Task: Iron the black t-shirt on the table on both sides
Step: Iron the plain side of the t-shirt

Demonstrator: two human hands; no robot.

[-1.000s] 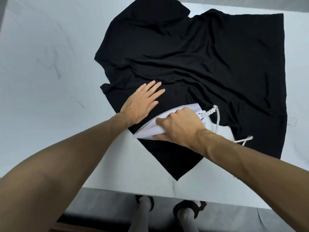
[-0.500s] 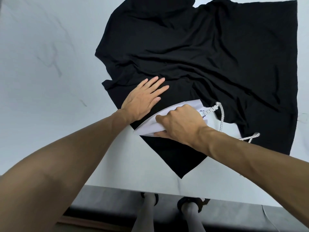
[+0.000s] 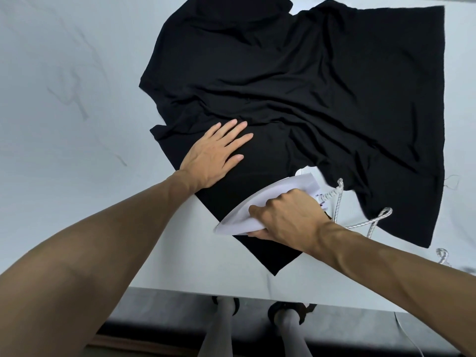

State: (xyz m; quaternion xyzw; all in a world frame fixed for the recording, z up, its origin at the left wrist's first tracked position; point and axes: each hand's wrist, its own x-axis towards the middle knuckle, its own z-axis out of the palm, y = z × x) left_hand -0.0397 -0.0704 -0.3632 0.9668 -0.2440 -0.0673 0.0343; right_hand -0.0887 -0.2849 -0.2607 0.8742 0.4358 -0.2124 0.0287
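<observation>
A wrinkled black t-shirt [image 3: 309, 94] lies spread over the white table [image 3: 64, 124], one sleeve pointing toward the near edge. My left hand [image 3: 213, 155] rests flat, fingers apart, on the shirt just left of that sleeve. My right hand [image 3: 288, 217] is closed around the handle of a white iron [image 3: 268, 202], which sits on the sleeve with its tip pointing left and toward me. The iron's soleplate is hidden under its body.
The iron's braided white cord [image 3: 360, 222] loops over the table to the right of my wrist and runs off toward the right edge. The table's near edge [image 3: 231, 292] lies just below the sleeve; legs and shoes [image 3: 288, 313] show beneath it.
The iron has slid down the sleeve toward me and to the right, away from my left hand. The left hand stays pressed on the shirt in about the same spot.
</observation>
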